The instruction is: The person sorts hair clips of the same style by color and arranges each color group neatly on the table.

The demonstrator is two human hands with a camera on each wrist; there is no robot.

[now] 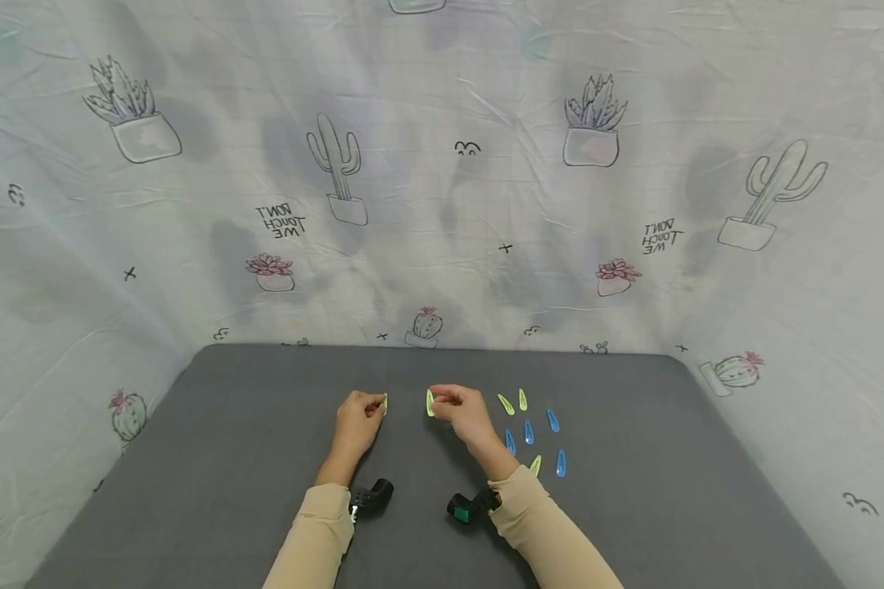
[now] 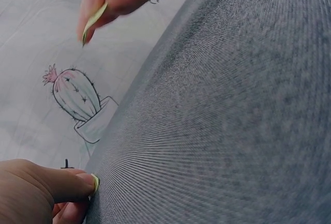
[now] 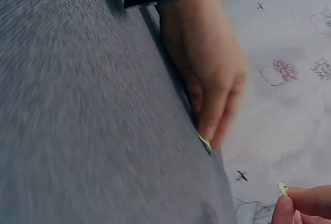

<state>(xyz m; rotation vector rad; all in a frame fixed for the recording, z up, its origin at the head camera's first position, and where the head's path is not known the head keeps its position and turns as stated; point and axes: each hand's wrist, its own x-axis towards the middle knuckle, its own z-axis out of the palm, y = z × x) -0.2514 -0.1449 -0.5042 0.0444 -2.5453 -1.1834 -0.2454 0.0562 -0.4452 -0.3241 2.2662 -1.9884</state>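
Note:
My left hand point(image 1: 358, 424) pinches a yellow-green snap hair clip point(image 2: 95, 182) between thumb and fingers, low at the grey tabletop. To its right, my right hand point(image 1: 466, 413) holds another yellow-green hair clip point(image 1: 430, 402) by finger and thumb, raised above the surface. Fingers cover part of each clip. Just right of that hand lie loose hair clips: yellow-green ones, such as this yellow-green clip point(image 1: 523, 399), and blue ones, such as this blue clip point(image 1: 529, 432). One yellow-green clip point(image 1: 535, 465) lies partly behind the right forearm.
A grey-covered table point(image 1: 633, 507) spreads under both arms. Behind and beside it hangs a pale cloth point(image 1: 427, 204) printed with cacti and potted plants. Black wrist devices point(image 1: 372, 496) sit on both wrists, close to the tabletop.

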